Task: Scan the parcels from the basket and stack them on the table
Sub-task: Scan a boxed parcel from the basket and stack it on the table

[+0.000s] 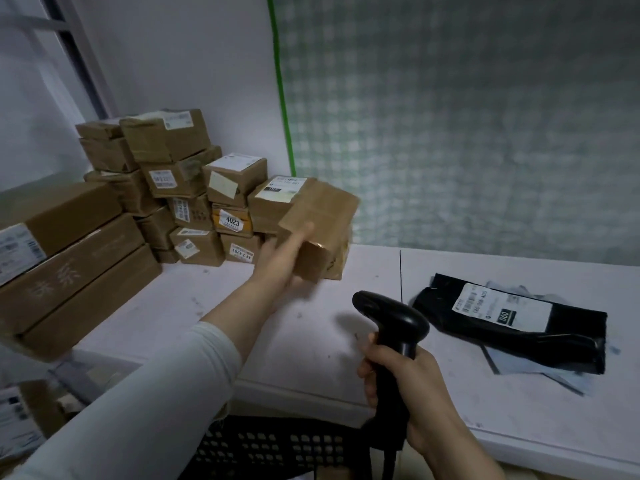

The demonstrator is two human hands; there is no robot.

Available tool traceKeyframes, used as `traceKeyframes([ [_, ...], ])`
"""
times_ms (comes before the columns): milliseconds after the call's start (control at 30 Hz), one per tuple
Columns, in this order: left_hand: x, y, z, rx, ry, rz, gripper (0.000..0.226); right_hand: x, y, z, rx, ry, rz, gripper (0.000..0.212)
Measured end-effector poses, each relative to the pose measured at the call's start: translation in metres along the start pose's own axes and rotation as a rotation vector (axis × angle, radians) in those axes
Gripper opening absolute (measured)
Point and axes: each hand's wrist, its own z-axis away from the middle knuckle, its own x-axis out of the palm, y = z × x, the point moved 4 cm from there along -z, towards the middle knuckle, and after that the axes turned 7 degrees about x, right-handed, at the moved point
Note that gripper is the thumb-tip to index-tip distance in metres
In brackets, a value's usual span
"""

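- The parcel in play is a small brown cardboard box, taped over. It sits tilted just above the desk, towards the far left, right in front of the stack of scanned boxes in the far-left corner.
- It will probably handle as light and stiff, since one hand carries it by a single end. The tape looks smooth, so it could slide in a loose hold. Its flat faces are the best place to take hold, with the palm under a lower corner.
- The left hand is at the parcel's near-left end, with fingers laid straight along the side face and the heel of the hand under the lower corner. The thumb is hidden, so I cannot tell whether it clamps the box from beneath. Motion blur softens the box's edges.
- The right hand is wrapped firmly round the grip of a black scanner, which is upright over the desk's near edge with its head facing away from the person.
- The stack rises several boxes high against the wall, with its labels facing different ways. Its lowest open step is on the right, beside the held parcel, and that looks the likeliest spot to set it.
- A black mailer with a white label lies flat towards the right side of the desk.
- The dark basket is below the near edge, and what it holds is not visible.
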Motion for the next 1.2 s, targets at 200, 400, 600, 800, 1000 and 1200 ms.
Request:
traceKeyframes([
  [200,0.021,0.011,0.001,0.791,0.013,-0.905,0.120,-0.015,-0.002,-0.009,-0.007,0.045,0.010,0.005],
  [400,0.048,-0.001,-0.024,1.322,0.084,-1.305,0.083,-0.026,-0.003,-0.018,0.022,0.054,0.023,0.011],
  [600,0.074,-0.013,-0.045,1.660,0.131,-1.505,0.036,-0.034,-0.006,-0.020,0.034,0.034,0.024,0.012],
  [800,0.085,-0.013,-0.066,1.460,-0.047,-1.763,0.048,-0.032,0.000,-0.025,0.051,0.020,0.001,0.018],
  [1000,0.075,-0.012,-0.078,0.896,-0.199,-1.934,0.063,-0.024,0.007,-0.032,0.096,-0.011,-0.005,0.020],
  [1200,0.086,-0.007,-0.094,0.932,-0.179,-1.889,0.061,-0.019,0.012,-0.040,0.137,-0.006,0.003,0.022],
])
